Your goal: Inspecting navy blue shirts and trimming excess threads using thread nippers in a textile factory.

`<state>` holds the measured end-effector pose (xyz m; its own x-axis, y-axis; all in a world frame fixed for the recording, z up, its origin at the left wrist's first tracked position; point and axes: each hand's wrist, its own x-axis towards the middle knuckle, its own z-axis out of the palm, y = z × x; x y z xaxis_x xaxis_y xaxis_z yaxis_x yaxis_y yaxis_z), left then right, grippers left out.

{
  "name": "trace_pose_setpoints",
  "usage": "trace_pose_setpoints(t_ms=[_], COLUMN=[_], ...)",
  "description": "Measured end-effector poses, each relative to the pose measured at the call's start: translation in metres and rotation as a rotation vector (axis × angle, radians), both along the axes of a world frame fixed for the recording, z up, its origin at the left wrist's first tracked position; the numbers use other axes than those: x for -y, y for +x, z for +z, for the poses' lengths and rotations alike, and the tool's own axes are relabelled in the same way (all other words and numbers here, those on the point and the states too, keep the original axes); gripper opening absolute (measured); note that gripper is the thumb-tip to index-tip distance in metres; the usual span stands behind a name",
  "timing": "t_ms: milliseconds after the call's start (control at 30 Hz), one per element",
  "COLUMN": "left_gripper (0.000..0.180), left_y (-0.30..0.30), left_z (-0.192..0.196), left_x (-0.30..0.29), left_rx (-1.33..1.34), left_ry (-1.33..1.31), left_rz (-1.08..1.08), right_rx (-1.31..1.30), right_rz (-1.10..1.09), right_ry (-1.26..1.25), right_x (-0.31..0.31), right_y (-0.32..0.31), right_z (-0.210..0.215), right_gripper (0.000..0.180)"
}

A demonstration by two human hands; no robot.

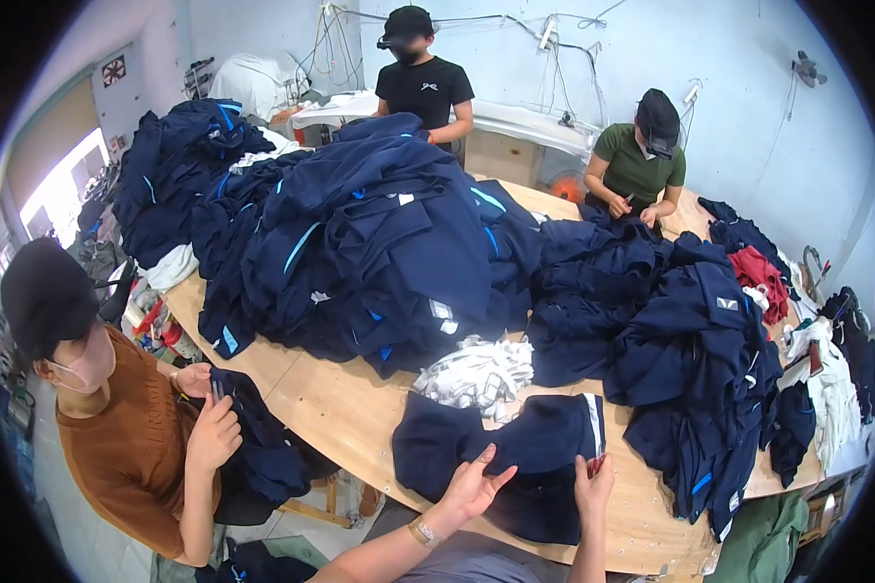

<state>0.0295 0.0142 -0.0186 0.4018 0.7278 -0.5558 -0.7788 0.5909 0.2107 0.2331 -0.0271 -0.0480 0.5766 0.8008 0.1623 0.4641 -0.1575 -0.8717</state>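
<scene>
A navy garment (544,439) with a white band along its right edge lies spread on the near side of the wooden table, in front of me. My left hand (474,486) hovers over its lower middle, palm partly turned up, fingers spread and holding nothing. At the lower end of the white band, my right hand (593,478) pinches the garment's edge between thumb and fingers. A small red bit shows at those fingertips, too small to name. Just beyond the garment sits a heap of white cloth pieces (476,371).
A large pile of navy garments (379,233) fills the table's middle; another navy pile (690,330) lies to the right. A red cloth (760,282) is farther right. A person in brown (117,428) handles dark cloth at left; two people work across the wooden table (306,394).
</scene>
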Motion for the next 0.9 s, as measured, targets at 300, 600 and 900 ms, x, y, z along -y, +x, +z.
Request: trace_pose_setpoints(t_ms=[300,600,900], left_gripper=[0.023,0.022,0.014], left_y=[0.021,0.021,0.024], left_z=[0.007,0.02,0.02], left_x=[0.026,0.034,0.027], left_rx=[-0.117,-0.215,-0.246], left_ry=[0.395,0.571,0.528], left_rz=[-0.046,-0.068,0.004], right_rx=[-0.122,-0.275,-0.405], right_rz=[0.324,0.474,0.509], right_ry=[0.109,0.165,0.193], right_x=[-0.004,-0.006,-0.004], right_y=[-0.074,-0.064,-0.068], right_z=[0.063,0.062,0.059], right_gripper=[0.031,0.024,0.025])
